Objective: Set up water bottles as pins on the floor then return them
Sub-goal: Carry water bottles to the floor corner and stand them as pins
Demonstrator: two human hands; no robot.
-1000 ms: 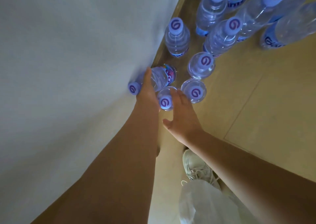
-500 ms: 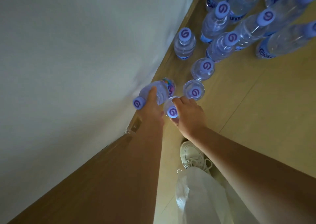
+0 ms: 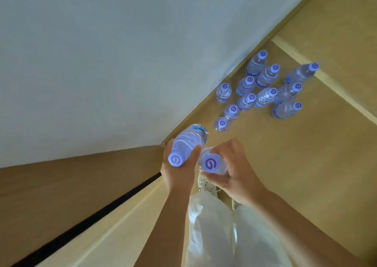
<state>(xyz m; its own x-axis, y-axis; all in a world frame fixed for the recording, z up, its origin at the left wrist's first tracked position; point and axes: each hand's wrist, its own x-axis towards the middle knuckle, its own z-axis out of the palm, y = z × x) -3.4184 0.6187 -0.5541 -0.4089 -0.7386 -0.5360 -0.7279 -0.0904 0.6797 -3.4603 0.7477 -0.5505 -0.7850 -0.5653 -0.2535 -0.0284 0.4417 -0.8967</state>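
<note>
My left hand (image 3: 179, 171) grips a clear water bottle (image 3: 188, 142) with a pale blue cap, tilted with the cap toward me. My right hand (image 3: 236, 173) holds a second bottle (image 3: 212, 162) upright by its shoulder, its cap facing up. Both bottles are lifted well above the floor, close together in front of me. Several more bottles with the same caps stand in a cluster (image 3: 263, 91) on the tan floor beyond my hands; the nearest one (image 3: 221, 124) stands just past my fingers.
A white wall (image 3: 122, 52) runs along the left, with a wooden skirting board (image 3: 234, 71) at its foot beside the bottles. A brown door or panel (image 3: 71, 185) sits at lower left. My white trousers (image 3: 220, 236) and shoe (image 3: 206, 185) are below my hands.
Both hands have risen from the floor, each lifting a bottle out of the near end of the cluster. The view has pulled back, so the standing bottles look farther away.
</note>
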